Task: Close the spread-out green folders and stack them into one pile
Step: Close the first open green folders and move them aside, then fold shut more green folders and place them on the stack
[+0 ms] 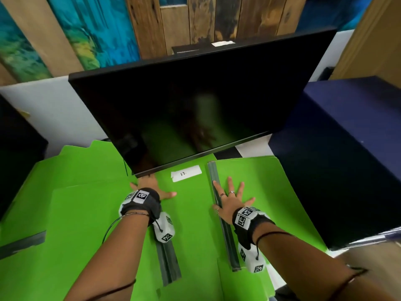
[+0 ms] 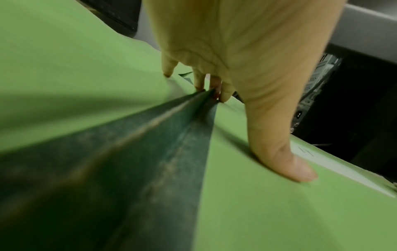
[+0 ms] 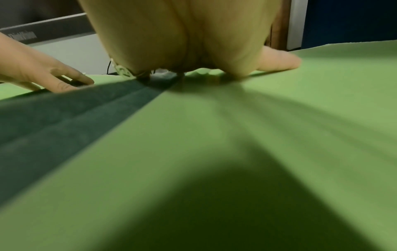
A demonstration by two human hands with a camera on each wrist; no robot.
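Green folders (image 1: 191,216) of smooth matte card lie opened flat and overlapping across the desk, filling the head view from about 7 o'clock to 4 o'clock beneath the tilted dark monitor (image 1: 195,105). Each has a darker, dull grey-green spine strip (image 1: 225,224) creased lengthwise; the left wrist view shows such a strip scuffed and ridged. A white rectangular label (image 1: 187,173) with handwritten marks sits on the middle leaf at 12 o'clock from the hands. The left hand (image 1: 149,186) lies flat with straight fingers and the thumb splayed towards 3 o'clock, pressing the card at the head of one spine. The right hand (image 1: 231,198), wearing rings, is spread wide, palm down on the right-hand leaf, its fingers at the edge of the other spine. Neither hand grasps anything. A navy, cloth-like block (image 1: 347,159) stands at 3 o'clock.
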